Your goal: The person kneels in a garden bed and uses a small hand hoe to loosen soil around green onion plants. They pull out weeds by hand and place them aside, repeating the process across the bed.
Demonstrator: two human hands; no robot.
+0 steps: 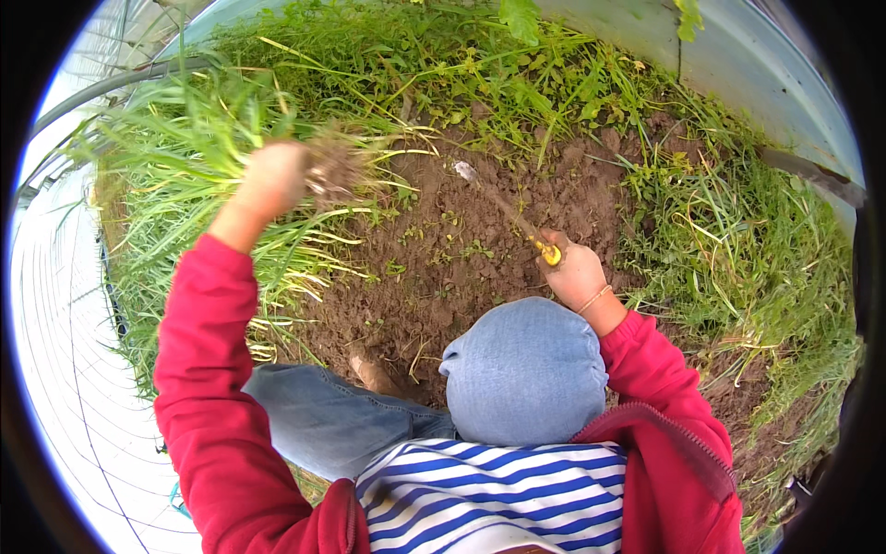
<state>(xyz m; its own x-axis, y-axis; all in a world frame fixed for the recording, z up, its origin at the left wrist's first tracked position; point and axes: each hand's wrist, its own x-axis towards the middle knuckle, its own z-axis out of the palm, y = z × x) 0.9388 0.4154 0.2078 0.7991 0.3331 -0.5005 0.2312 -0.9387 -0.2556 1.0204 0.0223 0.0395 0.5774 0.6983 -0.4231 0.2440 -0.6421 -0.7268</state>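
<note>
My left hand is closed around a bunch of long green leafy plants, blurred by motion. Their soil-covered roots point right, above the bare soil. My right hand, beside my raised knee, grips the yellow handle of a narrow, muddy hand tool. The tool's shaft runs up and left to a pale tip at the soil; its exact kind cannot be told. Below my left hand, more plants with whitish stems lie in a pile at the edge of the brown soil.
Dense green weeds grow along the far side, and more grass stands at the right. Translucent plastic sheeting curves behind them. White sheeting lies at the left. My denim-covered knee is close below my right hand.
</note>
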